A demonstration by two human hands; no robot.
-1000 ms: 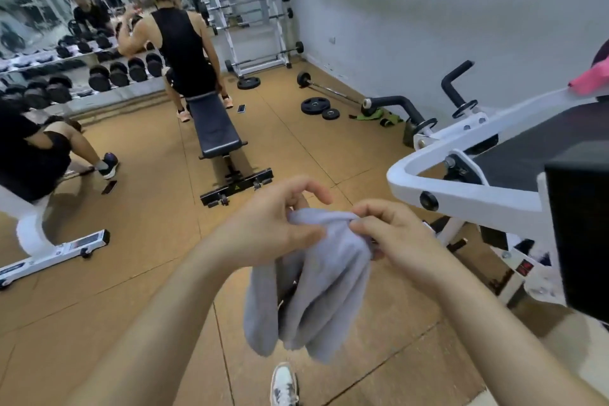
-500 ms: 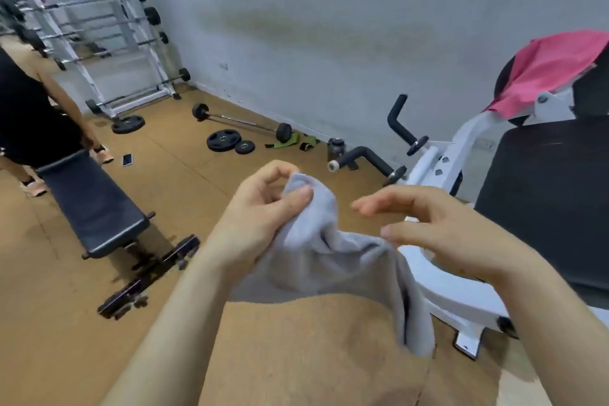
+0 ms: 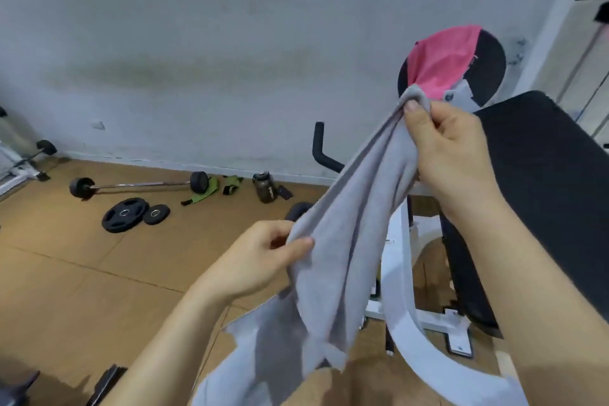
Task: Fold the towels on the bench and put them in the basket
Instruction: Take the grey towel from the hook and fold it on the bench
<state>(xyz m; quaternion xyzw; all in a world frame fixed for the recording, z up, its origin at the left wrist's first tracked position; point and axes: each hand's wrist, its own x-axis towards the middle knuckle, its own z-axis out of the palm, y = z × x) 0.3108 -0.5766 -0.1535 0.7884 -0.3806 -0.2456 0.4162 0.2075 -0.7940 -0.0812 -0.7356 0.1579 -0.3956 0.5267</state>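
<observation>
1. Grey towel (image 3: 349,241) is held in mid-air in front of the bench (image 3: 543,191), not touching it. It is bunched into long creases and stretched on a slant, with the lower end hanging loose.
2. Right hand (image 3: 451,158) pinches the top corner, thumb on the cloth, fingers curled.
3. Left hand (image 3: 257,260) pinches the left edge lower down, thumb against fingers.
4. Pink towel (image 3: 445,59) is draped over the round black pad at the bench's far end.

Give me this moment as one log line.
step: grey towel held in air, not folded | left hand: pinches lower edge | right hand: pinches raised corner | pink towel: draped over bench pad | basket: not in view
</observation>
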